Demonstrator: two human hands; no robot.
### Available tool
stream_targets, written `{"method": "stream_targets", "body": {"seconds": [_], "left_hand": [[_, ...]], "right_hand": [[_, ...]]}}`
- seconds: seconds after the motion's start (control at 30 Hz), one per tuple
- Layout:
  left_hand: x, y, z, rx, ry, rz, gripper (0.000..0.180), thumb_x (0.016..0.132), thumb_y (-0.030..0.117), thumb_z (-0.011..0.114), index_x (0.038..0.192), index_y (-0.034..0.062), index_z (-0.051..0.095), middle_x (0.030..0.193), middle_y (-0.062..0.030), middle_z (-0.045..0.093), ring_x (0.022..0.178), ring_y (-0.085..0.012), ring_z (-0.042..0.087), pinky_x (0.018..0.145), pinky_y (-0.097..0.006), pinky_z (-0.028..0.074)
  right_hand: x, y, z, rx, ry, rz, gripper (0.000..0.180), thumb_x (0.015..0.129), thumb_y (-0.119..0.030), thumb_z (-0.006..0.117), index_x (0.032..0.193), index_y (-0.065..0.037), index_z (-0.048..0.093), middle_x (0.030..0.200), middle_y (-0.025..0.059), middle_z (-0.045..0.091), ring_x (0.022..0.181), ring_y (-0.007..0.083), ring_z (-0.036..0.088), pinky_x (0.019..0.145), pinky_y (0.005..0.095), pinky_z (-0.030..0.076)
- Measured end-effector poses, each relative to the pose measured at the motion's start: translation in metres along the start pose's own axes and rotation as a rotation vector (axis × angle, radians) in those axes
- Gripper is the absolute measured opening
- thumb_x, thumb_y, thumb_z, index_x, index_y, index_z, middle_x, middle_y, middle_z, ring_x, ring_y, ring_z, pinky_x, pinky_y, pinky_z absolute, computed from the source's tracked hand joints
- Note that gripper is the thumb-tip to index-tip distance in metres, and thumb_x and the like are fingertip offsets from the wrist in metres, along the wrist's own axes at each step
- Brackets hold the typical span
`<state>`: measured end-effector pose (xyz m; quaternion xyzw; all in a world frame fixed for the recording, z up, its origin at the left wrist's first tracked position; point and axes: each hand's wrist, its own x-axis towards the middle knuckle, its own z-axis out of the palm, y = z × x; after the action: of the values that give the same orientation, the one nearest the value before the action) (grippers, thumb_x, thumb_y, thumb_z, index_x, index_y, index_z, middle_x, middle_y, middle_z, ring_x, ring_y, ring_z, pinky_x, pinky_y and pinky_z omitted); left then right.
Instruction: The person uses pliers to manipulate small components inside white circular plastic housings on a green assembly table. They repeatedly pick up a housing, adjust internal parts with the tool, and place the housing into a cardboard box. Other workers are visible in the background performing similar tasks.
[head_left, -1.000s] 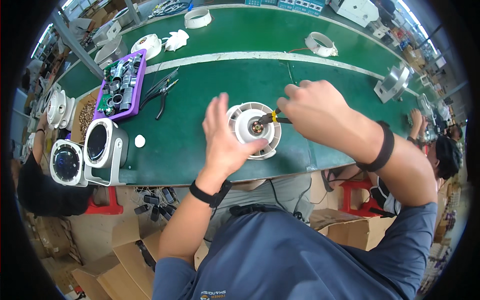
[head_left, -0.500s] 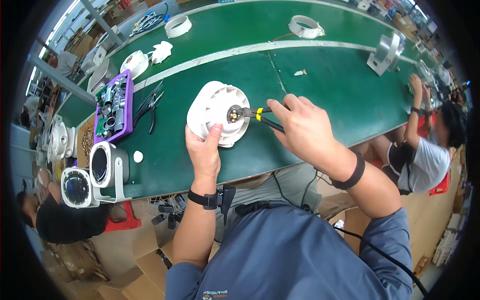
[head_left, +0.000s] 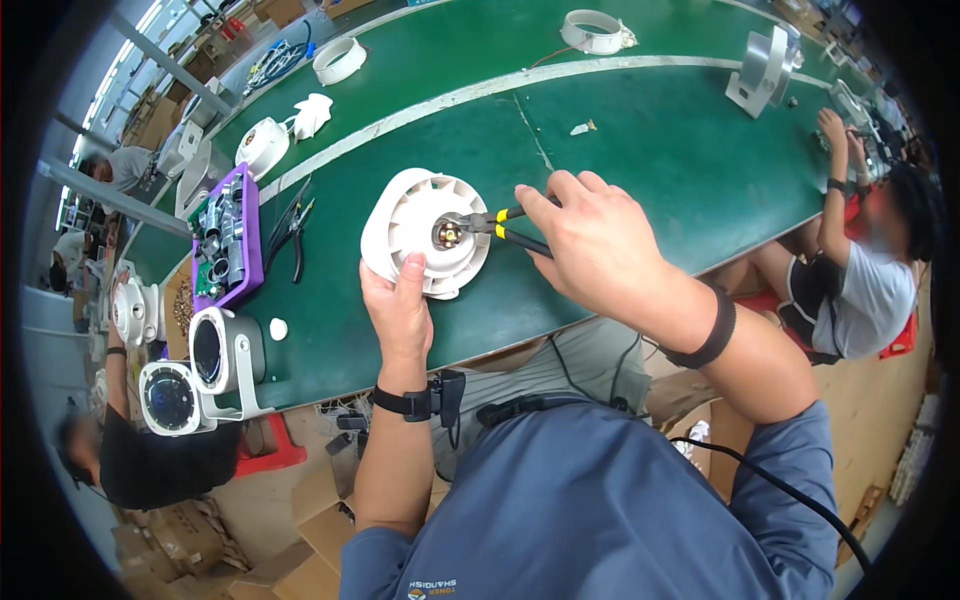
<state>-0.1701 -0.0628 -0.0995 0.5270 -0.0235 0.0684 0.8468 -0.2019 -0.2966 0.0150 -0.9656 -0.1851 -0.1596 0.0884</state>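
Observation:
My left hand (head_left: 398, 310) grips a white round plastic housing (head_left: 400, 222) by its near edge, thumb on the face and fingers mostly hidden beneath. Ribs ring the housing, and a dark recess in its centre holds small brass-coloured parts (head_left: 449, 236). In my right hand (head_left: 605, 240) is a pair of pliers (head_left: 508, 226) with black handles and yellow bands. The handles are spread somewhat apart. Their jaws reach into the recess beside the brass parts; whether they grip anything is too small to tell.
A purple tray (head_left: 252, 235) of metal cylinders and circuit boards lies left on the green table (head_left: 650, 150), beside other pliers (head_left: 294, 240). Two white lamps (head_left: 205, 365) stand near the front edge. White rings (head_left: 340, 62) sit farther back. People work at left and right.
The housing now faces up more towards me, and the pliers' jaws sit at the far side of the recess. At left, a person's arm now reaches to a white fixture. The whole view has shifted slightly.

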Motion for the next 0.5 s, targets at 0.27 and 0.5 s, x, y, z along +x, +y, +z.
{"method": "stream_targets", "body": {"seconds": [0.27, 0.5], "left_hand": [[0.006, 0.001, -0.005, 0.148, -0.011, 0.073, 0.045, 0.096, 0.008, 0.070, 0.133, -0.0033, 0.046, 0.127, -0.0134, 0.061, 0.114, -0.0179, 0.061, 0.100, -0.034, 0.051], [0.009, 0.015, 0.006, 0.523, 0.075, 0.237, 0.038, 0.098, 0.009, 0.068, 0.129, -0.0052, 0.050, 0.123, -0.0127, 0.062, 0.110, -0.0164, 0.062, 0.096, -0.032, 0.050]], "right_hand": [[0.010, 0.001, 0.000, -0.206, -0.021, -0.104, 0.043, 0.075, -0.024, 0.081, 0.113, -0.006, 0.068, 0.087, 0.0072, 0.061, 0.077, 0.0268, 0.065, 0.066, 0.0414, 0.055], [0.010, 0.008, -0.002, 0.089, -0.147, 0.063, 0.026, 0.080, -0.024, 0.079, 0.097, -0.006, 0.069, 0.086, 0.0133, 0.067, 0.080, 0.0339, 0.072, 0.069, 0.0438, 0.059]]}}
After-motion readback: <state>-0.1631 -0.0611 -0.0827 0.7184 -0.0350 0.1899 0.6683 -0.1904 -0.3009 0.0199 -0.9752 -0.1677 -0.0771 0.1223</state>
